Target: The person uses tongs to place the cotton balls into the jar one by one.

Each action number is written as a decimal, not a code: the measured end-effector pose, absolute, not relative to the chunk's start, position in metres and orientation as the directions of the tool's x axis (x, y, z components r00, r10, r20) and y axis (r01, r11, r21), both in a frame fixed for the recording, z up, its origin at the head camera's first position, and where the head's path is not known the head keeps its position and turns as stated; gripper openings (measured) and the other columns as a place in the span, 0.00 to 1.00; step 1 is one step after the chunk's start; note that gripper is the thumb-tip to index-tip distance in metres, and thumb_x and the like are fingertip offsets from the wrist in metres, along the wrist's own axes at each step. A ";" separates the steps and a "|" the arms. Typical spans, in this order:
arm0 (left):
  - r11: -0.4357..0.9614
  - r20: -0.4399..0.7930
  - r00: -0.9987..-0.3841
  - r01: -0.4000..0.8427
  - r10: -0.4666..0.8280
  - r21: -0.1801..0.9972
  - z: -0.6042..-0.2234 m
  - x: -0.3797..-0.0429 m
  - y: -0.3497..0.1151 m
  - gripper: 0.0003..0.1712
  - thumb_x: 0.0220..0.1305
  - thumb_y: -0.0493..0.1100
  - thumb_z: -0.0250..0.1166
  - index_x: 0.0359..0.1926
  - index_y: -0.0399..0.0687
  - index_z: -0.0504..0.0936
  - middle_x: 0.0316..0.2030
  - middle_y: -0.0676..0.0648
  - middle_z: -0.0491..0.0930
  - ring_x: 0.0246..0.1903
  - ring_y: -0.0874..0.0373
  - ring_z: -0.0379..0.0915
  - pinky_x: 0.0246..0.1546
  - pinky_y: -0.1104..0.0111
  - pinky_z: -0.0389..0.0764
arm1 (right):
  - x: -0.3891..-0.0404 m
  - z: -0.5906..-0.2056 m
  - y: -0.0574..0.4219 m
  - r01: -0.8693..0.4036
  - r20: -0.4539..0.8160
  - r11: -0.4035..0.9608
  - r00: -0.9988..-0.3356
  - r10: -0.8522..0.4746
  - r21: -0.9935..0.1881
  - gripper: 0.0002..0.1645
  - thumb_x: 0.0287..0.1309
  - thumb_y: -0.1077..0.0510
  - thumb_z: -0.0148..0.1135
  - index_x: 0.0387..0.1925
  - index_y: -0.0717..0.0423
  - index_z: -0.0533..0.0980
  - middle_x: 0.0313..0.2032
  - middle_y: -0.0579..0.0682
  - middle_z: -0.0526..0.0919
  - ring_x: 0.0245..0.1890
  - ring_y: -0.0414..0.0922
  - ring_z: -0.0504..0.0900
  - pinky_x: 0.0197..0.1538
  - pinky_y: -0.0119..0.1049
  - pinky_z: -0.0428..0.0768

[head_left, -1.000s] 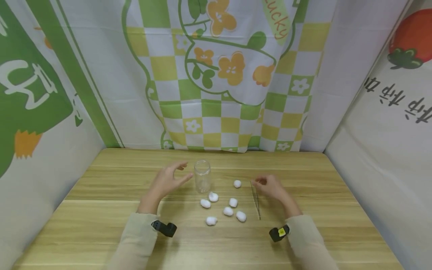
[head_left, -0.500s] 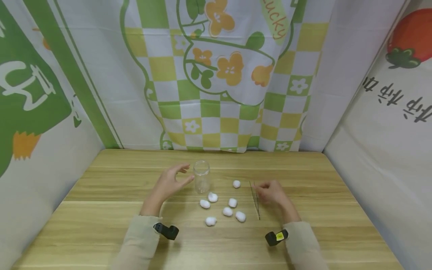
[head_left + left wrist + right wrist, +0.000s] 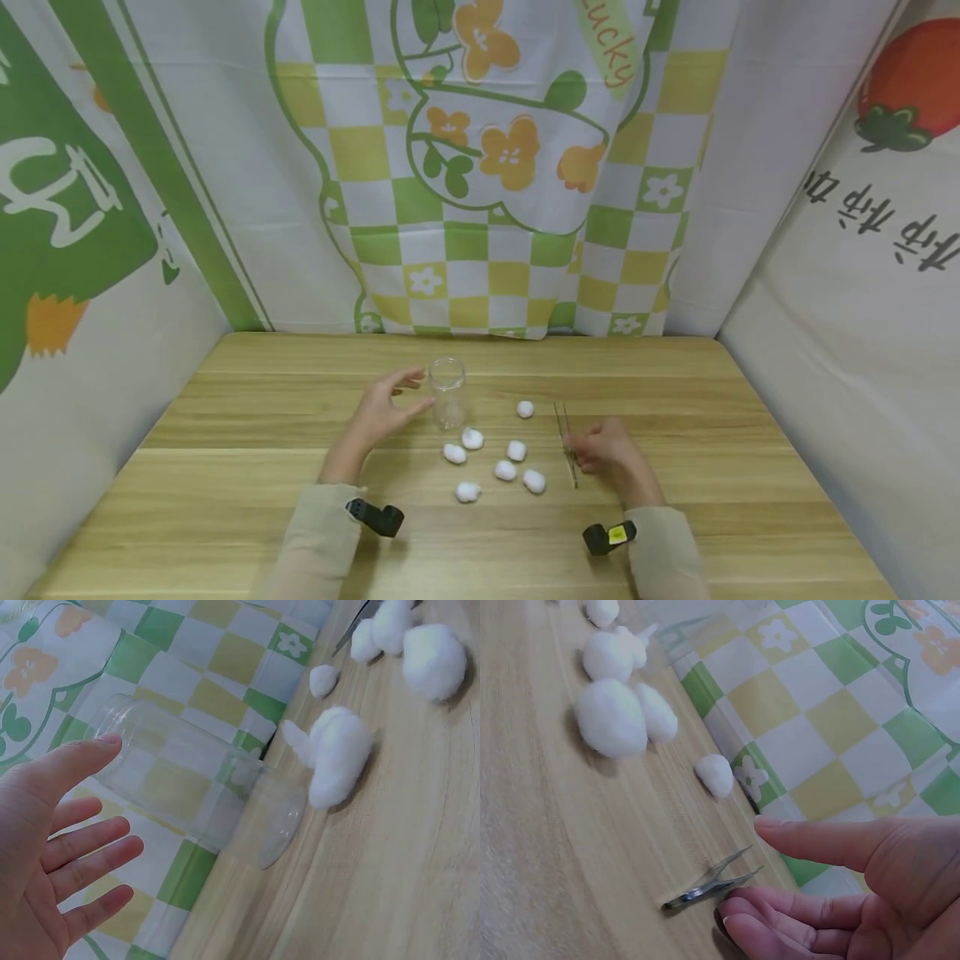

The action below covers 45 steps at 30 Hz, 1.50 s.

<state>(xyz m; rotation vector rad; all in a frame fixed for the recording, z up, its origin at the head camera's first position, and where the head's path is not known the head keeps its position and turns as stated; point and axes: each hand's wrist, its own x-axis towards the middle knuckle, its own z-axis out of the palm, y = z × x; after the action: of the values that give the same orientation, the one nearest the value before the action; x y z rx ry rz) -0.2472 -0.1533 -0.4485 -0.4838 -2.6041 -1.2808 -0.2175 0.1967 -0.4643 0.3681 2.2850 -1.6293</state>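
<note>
A clear glass jar (image 3: 447, 393) stands upright on the table. My left hand (image 3: 384, 410) is at its left side with thumb and fingers spread; in the left wrist view the thumb tip overlaps the jar near its mouth. Metal tweezers (image 3: 705, 890) lie on the wood, their two tips apart and pointing to the far side. My right hand (image 3: 603, 446) hovers along their right side, fingers loosely bent, thumb apart from them, nothing gripped. Several white cotton balls (image 3: 505, 471) lie between the hands, and a lone cotton ball (image 3: 525, 409) sits farther back.
The wooden table (image 3: 247, 417) reaches back to a hanging checked cloth (image 3: 465, 250). Printed white cloths stand along the left and right sides. Each wrist wears a small black camera, such as the wrist camera (image 3: 375, 518) on the left.
My right hand has drawn back toward the near side along the tweezers, which stay in place on the table. My left hand has shifted slightly right and nearer. Jar and cotton balls stay put.
</note>
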 end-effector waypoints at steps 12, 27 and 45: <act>0.498 0.300 -0.938 0.345 0.171 0.796 -0.460 -0.250 -0.147 0.35 0.53 0.41 0.73 0.60 0.36 0.73 0.55 0.33 0.80 0.53 0.39 0.78 0.58 0.46 0.80 | -0.218 -0.468 0.191 0.392 -0.377 0.346 -0.919 0.110 -0.853 0.07 0.46 0.67 0.73 0.25 0.69 0.81 0.12 0.44 0.76 0.14 0.37 0.75 0.18 0.26 0.81; 0.339 0.175 -0.974 0.214 0.144 0.916 -0.469 -0.252 -0.125 0.42 0.56 0.41 0.71 0.68 0.37 0.63 0.66 0.33 0.68 0.67 0.38 0.65 0.72 0.50 0.67 | -0.216 -0.467 0.187 0.422 -0.372 0.385 -0.906 0.200 -0.821 0.13 0.38 0.66 0.77 0.27 0.68 0.82 0.18 0.48 0.82 0.16 0.38 0.78 0.22 0.27 0.84; 0.281 0.166 -0.982 0.185 0.089 0.942 -0.476 -0.250 -0.116 0.41 0.60 0.41 0.68 0.70 0.36 0.59 0.67 0.33 0.67 0.68 0.37 0.62 0.73 0.53 0.66 | -0.218 -0.472 0.185 0.381 -0.324 0.406 -0.924 0.204 -0.831 0.12 0.38 0.69 0.76 0.28 0.71 0.81 0.15 0.47 0.82 0.13 0.36 0.76 0.18 0.25 0.80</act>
<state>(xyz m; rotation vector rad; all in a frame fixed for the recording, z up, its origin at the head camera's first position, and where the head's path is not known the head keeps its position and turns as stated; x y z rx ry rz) -0.2496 -0.1160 -0.4758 -0.2629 -2.4484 -1.8178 -0.2180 0.1850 -0.4719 0.5230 2.4866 -1.5387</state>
